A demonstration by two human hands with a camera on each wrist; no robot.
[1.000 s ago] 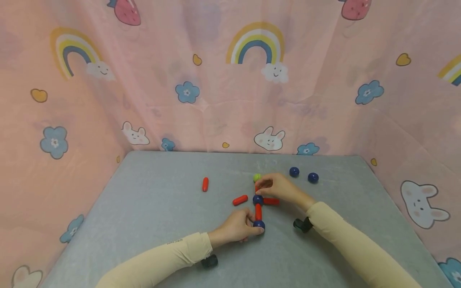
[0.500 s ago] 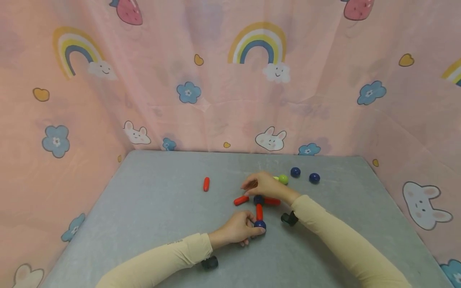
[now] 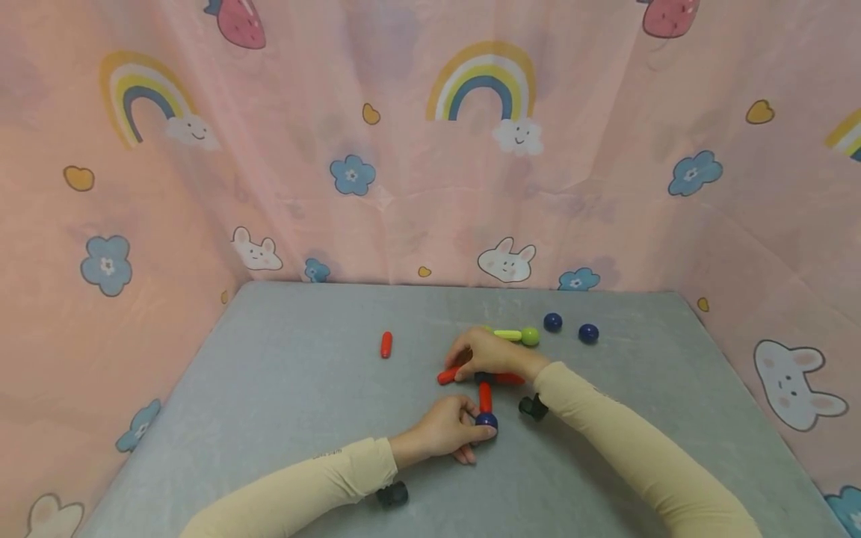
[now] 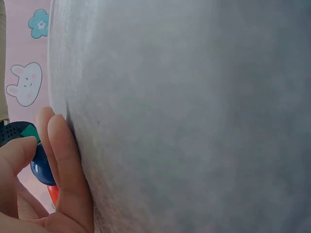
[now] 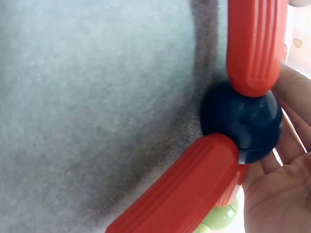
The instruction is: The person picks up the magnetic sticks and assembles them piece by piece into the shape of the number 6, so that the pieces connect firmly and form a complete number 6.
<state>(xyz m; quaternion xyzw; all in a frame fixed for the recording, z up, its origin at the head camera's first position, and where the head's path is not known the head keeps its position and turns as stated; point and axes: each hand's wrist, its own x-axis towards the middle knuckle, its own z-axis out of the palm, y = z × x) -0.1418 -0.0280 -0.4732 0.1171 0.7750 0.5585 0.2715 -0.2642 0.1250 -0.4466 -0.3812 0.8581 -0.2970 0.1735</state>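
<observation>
My left hand (image 3: 447, 427) pinches a dark blue ball (image 3: 486, 424) between thumb and fingers; the left wrist view shows this blue ball (image 4: 43, 167) at the thumb tip. A red ridged rod (image 3: 486, 397) joins it to a second blue ball (image 5: 241, 121), from which another red rod (image 5: 177, 189) sticks out to the right in the head view. Over that second ball reaches my right hand (image 3: 491, 353), partly covering it. Its thumb and forefinger close on the near end of a separate red rod (image 3: 447, 376) lying left of the assembly.
Behind the right hand lies a yellow-green rod (image 3: 507, 335) with a green ball (image 3: 530, 336) at its end. Two loose blue balls (image 3: 553, 322) sit at the back right. One more red rod (image 3: 386, 344) lies at the back left. A patterned pink curtain (image 3: 403, 224) borders the grey table (image 3: 303, 359).
My right hand has moved left and down from behind the second blue ball to the separate red rod, uncovering the yellow-green rod. The left hand keeps its pinch on the blue ball.
</observation>
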